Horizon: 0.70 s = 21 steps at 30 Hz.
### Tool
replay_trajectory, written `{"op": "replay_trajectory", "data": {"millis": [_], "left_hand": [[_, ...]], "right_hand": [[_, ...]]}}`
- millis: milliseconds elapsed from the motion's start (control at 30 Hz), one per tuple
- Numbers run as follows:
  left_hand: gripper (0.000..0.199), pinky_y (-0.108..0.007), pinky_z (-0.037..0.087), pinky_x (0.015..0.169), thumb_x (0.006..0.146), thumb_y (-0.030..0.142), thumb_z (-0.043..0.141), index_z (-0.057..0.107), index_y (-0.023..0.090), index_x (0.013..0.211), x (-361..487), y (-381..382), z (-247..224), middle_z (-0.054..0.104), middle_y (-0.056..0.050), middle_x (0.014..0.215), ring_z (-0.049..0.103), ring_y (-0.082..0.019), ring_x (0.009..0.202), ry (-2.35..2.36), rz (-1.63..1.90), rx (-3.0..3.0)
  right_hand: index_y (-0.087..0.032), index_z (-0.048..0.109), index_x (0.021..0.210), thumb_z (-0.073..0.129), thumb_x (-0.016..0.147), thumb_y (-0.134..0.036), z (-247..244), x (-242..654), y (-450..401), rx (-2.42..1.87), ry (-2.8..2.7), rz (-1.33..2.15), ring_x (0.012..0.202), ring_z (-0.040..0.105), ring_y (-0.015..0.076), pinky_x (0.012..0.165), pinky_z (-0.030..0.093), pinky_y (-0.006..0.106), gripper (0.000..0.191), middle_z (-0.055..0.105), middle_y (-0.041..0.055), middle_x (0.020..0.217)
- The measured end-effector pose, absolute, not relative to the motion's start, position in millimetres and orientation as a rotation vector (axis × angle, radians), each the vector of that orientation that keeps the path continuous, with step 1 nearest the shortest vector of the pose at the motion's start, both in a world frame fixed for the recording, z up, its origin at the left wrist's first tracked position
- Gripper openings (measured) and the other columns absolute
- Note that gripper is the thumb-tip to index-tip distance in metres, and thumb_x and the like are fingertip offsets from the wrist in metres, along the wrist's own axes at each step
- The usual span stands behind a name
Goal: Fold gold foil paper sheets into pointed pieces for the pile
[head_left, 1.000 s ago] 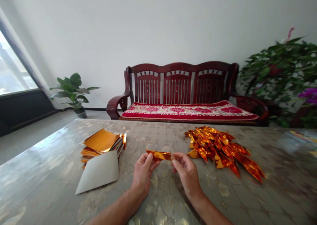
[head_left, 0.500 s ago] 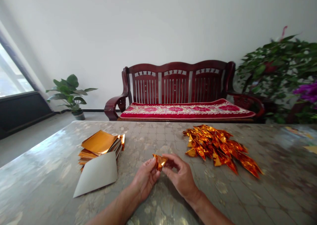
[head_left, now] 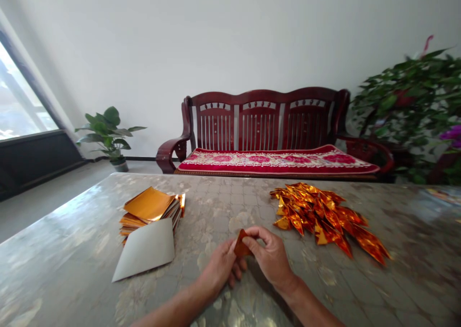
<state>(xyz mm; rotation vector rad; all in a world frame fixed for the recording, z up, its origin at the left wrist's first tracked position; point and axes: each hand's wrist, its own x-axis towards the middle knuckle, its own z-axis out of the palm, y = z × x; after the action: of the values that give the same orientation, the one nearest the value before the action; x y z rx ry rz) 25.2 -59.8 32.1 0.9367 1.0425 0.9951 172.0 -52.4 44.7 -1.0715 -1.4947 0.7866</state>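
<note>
A small folded piece of orange foil paper is held between both hands above the table. My left hand pinches its left side, the lower fingers curled beneath. My right hand grips its right edge between thumb and index finger. To the left lies a stack of gold foil sheets, with a pale grey sheet, perhaps a sheet's reverse side, in front of it. A pile of folded, pointed orange foil pieces spreads to the right of my hands.
The table has a shiny patterned cover. A clear plastic bag lies at its right end. Beyond stand a dark red wooden bench, a potted plant and leafy greenery.
The foil piece has turned in my fingers and now shows a flatter, darker face. Both hands appear slightly further right and lower. The whole view has shifted a little.
</note>
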Motion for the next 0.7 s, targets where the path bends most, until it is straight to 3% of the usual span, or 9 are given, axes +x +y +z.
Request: {"op": "replay_trajectory", "data": {"millis": [100, 200, 433, 700], "left_hand": [[0.022, -0.019, 0.044, 0.055, 0.085, 0.038, 0.064, 0.071, 0.018, 0.083, 23.7, -63.0, 34.6, 0.066, -0.002, 0.069, 0.057, -0.012, 0.057, 1.151, 1.275, 1.317], [0.012, -0.022, 0.046, 0.073, 0.082, 0.028, 0.065, 0.073, 0.020, 0.087, 21.3, -62.4, 37.0, 0.068, -0.002, 0.082, 0.060, -0.016, 0.078, 1.160, 1.415, 1.481], [0.007, -0.022, 0.043, 0.066, 0.078, 0.025, 0.071, 0.073, 0.020, 0.074, 20.4, -58.5, 37.6, 0.065, 0.000, 0.069, 0.056, -0.015, 0.067, 1.182, 1.423, 1.487], [0.007, -0.022, 0.043, 0.067, 0.076, 0.027, 0.074, 0.078, 0.023, 0.072, 19.1, -57.3, 39.0, 0.070, -0.003, 0.072, 0.059, -0.017, 0.069, 1.187, 1.433, 1.483]], "right_hand": [[-0.021, 0.073, 0.077, 0.066, 0.079, -0.033, 41.2, 174.0, -48.9, -1.075, -1.456, 0.731, 0.066, 0.063, 0.0167, 0.065, 0.050, 0.025, 0.015, 0.072, 0.0009, 0.071], [-0.022, 0.074, 0.079, 0.067, 0.080, -0.034, 39.9, 174.6, -48.4, -1.074, -1.470, 0.703, 0.068, 0.065, 0.0177, 0.066, 0.051, 0.026, 0.014, 0.073, 0.0016, 0.074], [-0.023, 0.071, 0.082, 0.068, 0.082, -0.030, 39.3, 171.9, -53.5, -1.044, -1.540, 0.564, 0.070, 0.066, 0.0169, 0.069, 0.052, 0.026, 0.008, 0.072, 0.0014, 0.076], [-0.023, 0.066, 0.082, 0.062, 0.089, -0.022, 38.8, 173.2, -54.5, -0.899, -1.650, 0.340, 0.080, 0.065, 0.0163, 0.073, 0.051, 0.027, 0.008, 0.068, 0.0023, 0.083]]}}
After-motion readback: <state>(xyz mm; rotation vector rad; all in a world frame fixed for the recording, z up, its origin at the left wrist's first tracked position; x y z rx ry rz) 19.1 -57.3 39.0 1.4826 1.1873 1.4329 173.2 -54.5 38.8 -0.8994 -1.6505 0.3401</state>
